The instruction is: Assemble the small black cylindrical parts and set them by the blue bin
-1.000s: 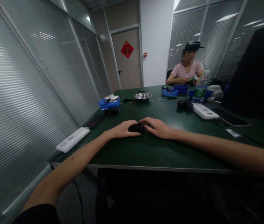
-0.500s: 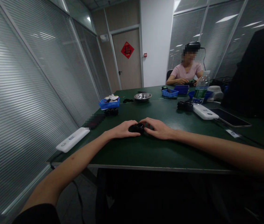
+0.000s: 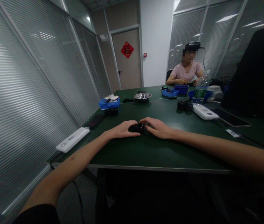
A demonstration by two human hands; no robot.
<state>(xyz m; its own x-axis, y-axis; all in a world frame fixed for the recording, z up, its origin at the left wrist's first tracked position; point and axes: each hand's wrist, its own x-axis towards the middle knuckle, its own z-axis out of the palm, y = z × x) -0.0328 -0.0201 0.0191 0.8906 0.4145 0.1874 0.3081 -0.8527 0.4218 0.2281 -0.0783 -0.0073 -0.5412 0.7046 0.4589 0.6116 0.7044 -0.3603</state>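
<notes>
My left hand [image 3: 122, 129] is closed around the black part [image 3: 136, 128], thumb along the near side and fingers over the far side. The part sits low at the middle of the green table [image 3: 159, 152], between my two hands, a round ring showing on its upper right end. My right hand [image 3: 158, 128] curves in from the other side, thumb and forefinger spread a little, their tips right at that ring end; I cannot tell whether they pinch it or only rest beside it. Both my forearms reach in over the table's near edge.

Beyond my left hand lies a dark piece [image 3: 111, 112], just in front of a filled blue tray [image 3: 109, 104]. A metal bowl [image 3: 142, 97] stands farther off, past the part. Off to my right are more dark pieces [image 3: 185, 105], a bottle [image 3: 200, 93], a white power bank [image 3: 206, 112] and a tablet [image 3: 231, 117]. Across the table sits a co-worker [image 3: 187, 72] in a pink top, hands partly hidden behind a dark blue bin [image 3: 181, 89].
</notes>
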